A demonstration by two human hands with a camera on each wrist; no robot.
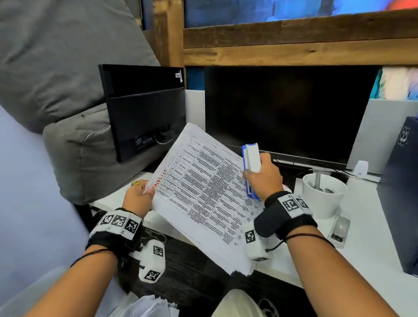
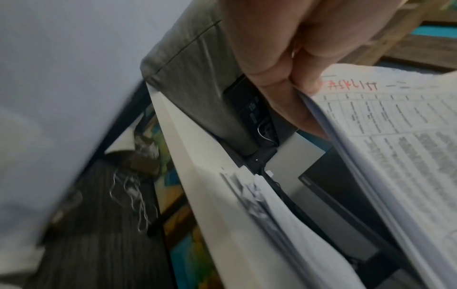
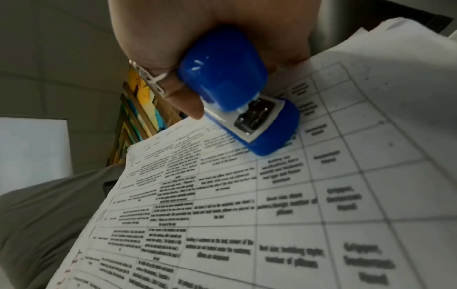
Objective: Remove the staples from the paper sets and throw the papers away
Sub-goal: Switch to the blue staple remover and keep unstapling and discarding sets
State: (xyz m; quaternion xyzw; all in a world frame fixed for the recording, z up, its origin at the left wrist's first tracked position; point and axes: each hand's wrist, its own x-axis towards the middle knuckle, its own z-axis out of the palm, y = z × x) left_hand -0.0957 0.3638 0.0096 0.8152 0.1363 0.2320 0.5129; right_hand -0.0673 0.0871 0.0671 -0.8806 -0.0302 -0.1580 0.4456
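Loose papers point(image 1: 152, 314) lie lowest, near the knee. Paper set point(image 1: 206, 196) held tilted over the table point(image 1: 362, 252) edge: left hand point(image 1: 137, 197) fingers pinch its corner, right hand point(image 1: 265, 176) fingers wrap a blue stapler point(image 1: 251, 162), possibly touching the sheet. White cup point(image 1: 323, 195) and monitor point(image 1: 284, 106) crowd just beyond.

The printed text on the paper set point(image 3: 247, 205) is too blurred to read, staples not discernible.

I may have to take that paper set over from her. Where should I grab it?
Pinch the paper set at its free near corner, coming from the desk's front edge: that corner overhangs, while her left hand holds the left edge and the stapler rests on the right side.
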